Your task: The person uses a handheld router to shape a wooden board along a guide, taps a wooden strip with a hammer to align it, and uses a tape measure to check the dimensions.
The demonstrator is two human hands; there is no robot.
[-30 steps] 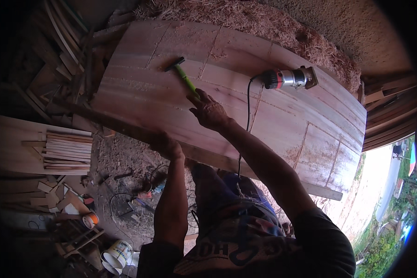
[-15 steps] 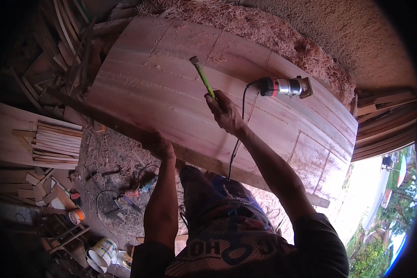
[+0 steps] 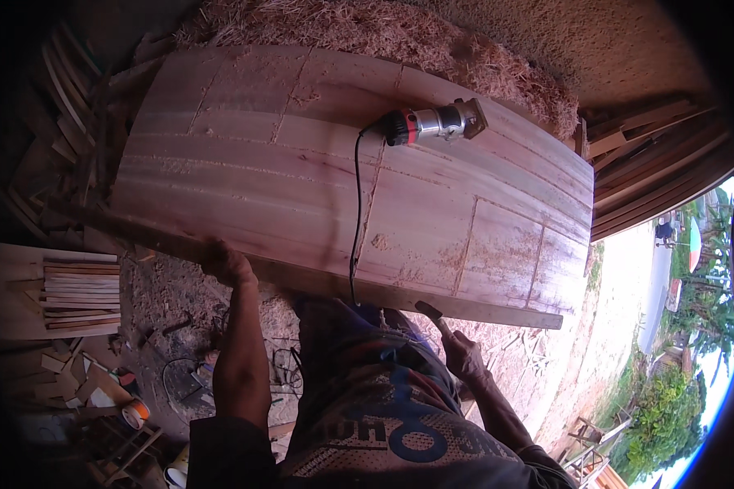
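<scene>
My right hand (image 3: 463,357) is closed round a green-handled tool with a short dark metal head (image 3: 429,310); its exact kind is unclear. That head is by the near edge of a large wooden panel (image 3: 302,196), right of my body. On the left, my left hand (image 3: 230,264) grips the wooden beam (image 3: 318,282) along the same edge; shadow darkens its fingers. A trim router (image 3: 436,124), silver with a red ring and a black end, lies on its side on the panel. Its black cord (image 3: 358,204) runs down over the near edge. Sawdust-filled grooves cross the panel.
Wood shavings (image 3: 367,28) are heaped beyond the panel. Stacked strips (image 3: 81,293), offcuts (image 3: 81,379) and an orange-white roll-like item (image 3: 135,413) are at left. Long boards (image 3: 661,175) lie at far right, near the bright outdoors. Cords (image 3: 189,379) trail over the littered floor.
My right hand has come down from above the panel, toward me, carrying the green-handled tool to the near edge. The view has shifted; the left hand stays on the beam.
</scene>
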